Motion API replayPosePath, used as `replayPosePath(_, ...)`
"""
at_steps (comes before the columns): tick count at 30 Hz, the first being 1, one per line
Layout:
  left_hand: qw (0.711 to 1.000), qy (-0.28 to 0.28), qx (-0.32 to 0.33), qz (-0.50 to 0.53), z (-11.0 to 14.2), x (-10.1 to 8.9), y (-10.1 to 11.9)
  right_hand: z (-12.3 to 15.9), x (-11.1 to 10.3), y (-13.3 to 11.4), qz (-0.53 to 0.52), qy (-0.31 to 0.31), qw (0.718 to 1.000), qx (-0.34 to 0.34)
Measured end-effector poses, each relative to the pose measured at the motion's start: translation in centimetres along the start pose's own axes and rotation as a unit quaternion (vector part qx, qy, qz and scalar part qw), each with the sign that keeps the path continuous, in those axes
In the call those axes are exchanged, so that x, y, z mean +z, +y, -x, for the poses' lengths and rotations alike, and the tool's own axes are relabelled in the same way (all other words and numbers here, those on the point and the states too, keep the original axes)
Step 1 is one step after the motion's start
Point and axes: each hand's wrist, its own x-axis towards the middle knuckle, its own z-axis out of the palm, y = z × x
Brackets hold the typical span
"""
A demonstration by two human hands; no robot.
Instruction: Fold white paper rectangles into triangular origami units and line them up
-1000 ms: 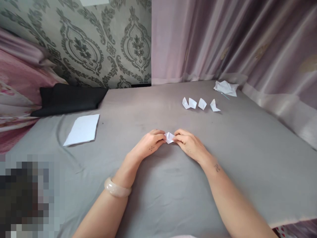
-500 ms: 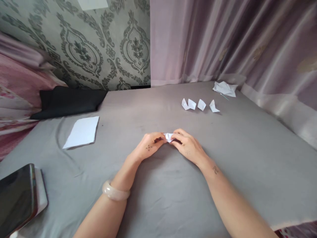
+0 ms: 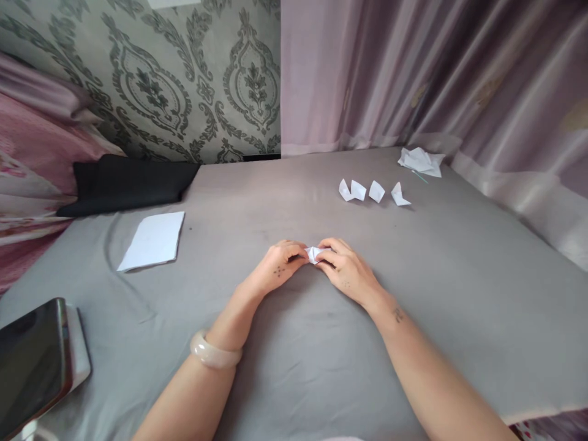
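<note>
A small piece of folded white paper [image 3: 313,254] is pinched between both hands, low over the grey cloth [image 3: 294,349]. My left hand [image 3: 281,264] grips its left end between thumb and fingers. At the right end, the thumb and fingers of my right hand [image 3: 346,269] close on it. Only the paper's creased middle shows; the fingertips cover its two ends. Beyond my right hand, several small folded white paper pieces [image 3: 376,192] stand in a row on the cloth.
A stack of white paper sheets [image 3: 154,240] lies to the left. Folded black fabric [image 3: 131,184] sits behind it. A dark-screened phone [image 3: 32,361] rests on a white object at the near left. Crumpled white paper [image 3: 420,161] lies at the back right by the curtain [image 3: 381,73].
My hands stay on the folded paper, with only a slight shift of the fingers. The view has tilted down a little.
</note>
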Motion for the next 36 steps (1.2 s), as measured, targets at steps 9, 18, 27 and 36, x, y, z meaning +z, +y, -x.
replayPosePath(9,0.989,0.014,0.087,-0.123,0.3,0.8,-0.9,0.2,0.0,-0.4,0.05,-0.018,0.999,-0.01)
replayPosePath(18,0.998,0.032,-0.028,-0.047,0.7,0.7,0.7,0.2,-0.4,-0.9,-0.026,-0.025,0.997,0.065)
replayPosePath(27,0.909,0.032,-0.207,0.361,0.1,1.0,1.1,-0.3,-0.6,-0.2,-0.438,-0.081,0.851,0.278)
replayPosePath(36,0.863,0.101,-0.24,0.434,-0.1,1.4,1.7,-0.5,-1.2,-1.2,-0.522,-0.081,0.762,0.375)
